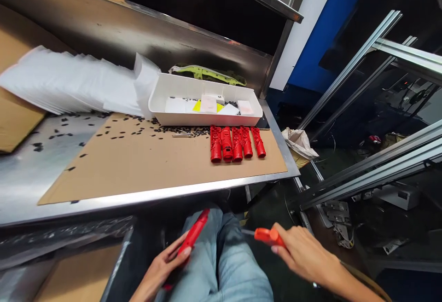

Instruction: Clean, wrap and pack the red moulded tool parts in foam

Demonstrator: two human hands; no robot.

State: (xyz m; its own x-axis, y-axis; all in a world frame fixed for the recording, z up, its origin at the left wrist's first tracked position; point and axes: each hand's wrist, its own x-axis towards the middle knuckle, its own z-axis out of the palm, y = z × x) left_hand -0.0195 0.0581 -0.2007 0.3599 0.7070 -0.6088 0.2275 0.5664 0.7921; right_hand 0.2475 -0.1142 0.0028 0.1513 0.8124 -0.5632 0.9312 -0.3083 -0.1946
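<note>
My left hand [162, 265] is low over my lap, fingers closed round a long red plastic part [192, 235] that points up and to the right. My right hand [304, 256] grips an orange-handled tool [265, 235] whose thin metal tip points left toward the red part; a gap separates them. On the bench above, several matching red parts [236, 143] lie side by side on a cardboard sheet [145, 164].
A white tray [162, 104] with small packets stands behind the red parts. A fan of white bags [69, 81] lies at the left, with small black bits [138, 129] scattered about. A green piece [207, 74] rests behind the tray. Aluminium rails [362, 164] run at the right.
</note>
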